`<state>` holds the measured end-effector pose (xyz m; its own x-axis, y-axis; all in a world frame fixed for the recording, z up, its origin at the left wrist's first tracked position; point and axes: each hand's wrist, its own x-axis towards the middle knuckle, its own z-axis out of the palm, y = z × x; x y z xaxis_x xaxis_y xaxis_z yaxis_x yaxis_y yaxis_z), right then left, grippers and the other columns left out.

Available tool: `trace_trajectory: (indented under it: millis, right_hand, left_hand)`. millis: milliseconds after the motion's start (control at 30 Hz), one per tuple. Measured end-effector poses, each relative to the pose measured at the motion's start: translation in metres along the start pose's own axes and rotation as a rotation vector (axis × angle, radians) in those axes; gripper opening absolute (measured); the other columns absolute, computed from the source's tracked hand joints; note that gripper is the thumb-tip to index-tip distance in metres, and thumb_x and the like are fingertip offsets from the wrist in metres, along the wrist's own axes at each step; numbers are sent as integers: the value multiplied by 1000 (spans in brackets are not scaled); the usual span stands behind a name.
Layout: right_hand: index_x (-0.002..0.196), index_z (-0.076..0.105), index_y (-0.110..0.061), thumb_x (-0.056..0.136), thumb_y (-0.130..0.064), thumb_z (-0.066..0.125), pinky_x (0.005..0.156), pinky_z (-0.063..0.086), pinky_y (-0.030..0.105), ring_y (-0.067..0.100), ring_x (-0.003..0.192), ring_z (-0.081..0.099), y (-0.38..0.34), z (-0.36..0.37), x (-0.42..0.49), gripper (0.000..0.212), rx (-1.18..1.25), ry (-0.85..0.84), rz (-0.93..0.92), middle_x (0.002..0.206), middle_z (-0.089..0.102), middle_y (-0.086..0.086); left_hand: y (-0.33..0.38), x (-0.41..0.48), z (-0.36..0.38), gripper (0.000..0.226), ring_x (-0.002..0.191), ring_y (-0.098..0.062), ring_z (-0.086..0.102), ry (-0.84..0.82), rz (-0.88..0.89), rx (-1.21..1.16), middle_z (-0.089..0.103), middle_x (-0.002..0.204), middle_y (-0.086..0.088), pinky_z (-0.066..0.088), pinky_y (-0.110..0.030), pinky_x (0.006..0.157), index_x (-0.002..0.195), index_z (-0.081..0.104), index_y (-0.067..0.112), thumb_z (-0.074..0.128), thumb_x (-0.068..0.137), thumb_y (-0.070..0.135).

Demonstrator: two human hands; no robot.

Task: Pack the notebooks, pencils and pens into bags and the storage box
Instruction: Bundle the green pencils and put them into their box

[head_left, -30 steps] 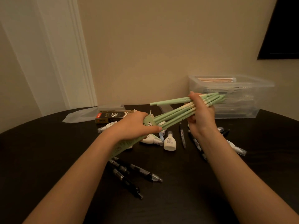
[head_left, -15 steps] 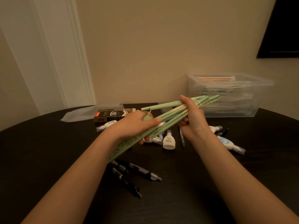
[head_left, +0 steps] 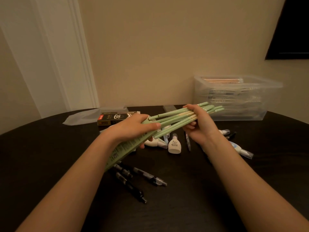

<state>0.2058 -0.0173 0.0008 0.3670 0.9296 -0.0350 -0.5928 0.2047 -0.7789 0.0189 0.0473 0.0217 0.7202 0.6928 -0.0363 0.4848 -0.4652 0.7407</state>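
The dark bench (head_left: 50,156) and the clear storage box (head_left: 270,97) at its far right look unchanged; the box already has pencils and other stock in it.

The change is in the hands. The left hand (head_left: 133,128) still grips the mouth of the green carton (head_left: 122,151). The right hand (head_left: 200,126) has rolled from over the green pencils (head_left: 173,121) to under them, fingers curled beneath and thumb on top. The bundle, held above the bench in front of the box, has sunk a little and lies flatter. About as much of it sticks out of the carton as before, so I'd judge the pencils aren't seated yet. One stray lies above the rest.

The black pens (head_left: 147,177) lie loose below, unpacked.
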Motion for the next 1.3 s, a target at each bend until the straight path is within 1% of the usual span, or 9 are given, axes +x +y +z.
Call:
trace_trajectory:
  millis: [200, 467, 567, 667, 867, 967, 1033, 1200, 1300]
  right_hand:
    - [77, 55, -8, 94, -12, 48, 35, 22, 13, 3, 34, 31, 12, -1, 3, 18, -110, 33, 190, 52, 45, -2]
    - [74, 52, -8, 92, -15, 52, 31, 23, 11, 4, 34, 32, 2, -40, 21, 19, -419, 201, 362, 55, 48, 0]
    - [86, 54, -7, 94, -16, 51, 32, 25, 11, 4, 39, 33, 6, -41, 27, 12, -551, 238, 325, 65, 54, 4]
    - [101, 50, -7, 95, -15, 49, 32, 26, 14, 6, 45, 33, 6, -40, 30, 9, -648, 297, 229, 67, 46, 4]
    - [92, 51, -6, 94, -14, 43, 45, 32, 25, 13, 51, 40, 0, -39, 31, 12, -842, 387, 116, 70, 49, 8]
    - [91, 53, -7, 94, -17, 42, 45, 31, 25, 13, 52, 38, -10, -41, 30, 15, -792, 442, 59, 69, 47, 6]
    - [86, 58, -6, 97, -20, 39, 38, 28, 21, 10, 46, 33, -17, -40, 27, 26, -740, 406, 40, 61, 42, 3]
    - [68, 50, -11, 101, -29, 38, 38, 30, 14, 7, 46, 35, -21, -32, 15, 39, -410, 200, 28, 57, 41, 0]
    - [70, 51, -13, 101, -34, 37, 41, 33, 14, 6, 46, 40, -18, -26, 13, 40, -258, 44, -31, 57, 46, -2]
  left_hand:
    - [-2, 1, 6, 34, 51, -8, 61, -74, -103, 101, 64, 81, -3, 49, -18, 52, 98, 59, 13, 50, 92, 45]
    - [-9, 6, 8, 50, 60, -13, 66, -222, -286, 327, 66, 90, -2, 56, -29, 69, 112, 55, 12, 55, 85, 55]
    - [-10, 9, 11, 57, 61, -13, 66, -220, -340, 404, 59, 102, -1, 56, -30, 70, 123, 45, 14, 55, 85, 55]
    - [-12, 9, 10, 60, 59, -12, 65, -225, -373, 435, 56, 104, -2, 52, -27, 63, 128, 43, 15, 55, 86, 55]
    - [-10, 6, 8, 51, 64, -14, 65, -208, -383, 412, 56, 94, -1, 52, -25, 62, 121, 42, 16, 52, 88, 53]
    - [-8, 6, 6, 53, 62, -13, 66, -200, -363, 410, 58, 94, -1, 52, -27, 64, 121, 41, 16, 51, 87, 56]
    - [-9, 4, 4, 48, 61, -13, 66, -195, -330, 399, 61, 93, -2, 54, -28, 68, 113, 44, 17, 50, 87, 57]
    - [-7, -1, -1, 52, 62, -11, 66, -168, -207, 265, 67, 88, -6, 53, -30, 73, 102, 57, 16, 51, 80, 63]
    - [-1, -6, -1, 44, 61, -6, 64, -188, -130, 216, 67, 74, 5, 48, -25, 70, 97, 55, 27, 64, 68, 58]
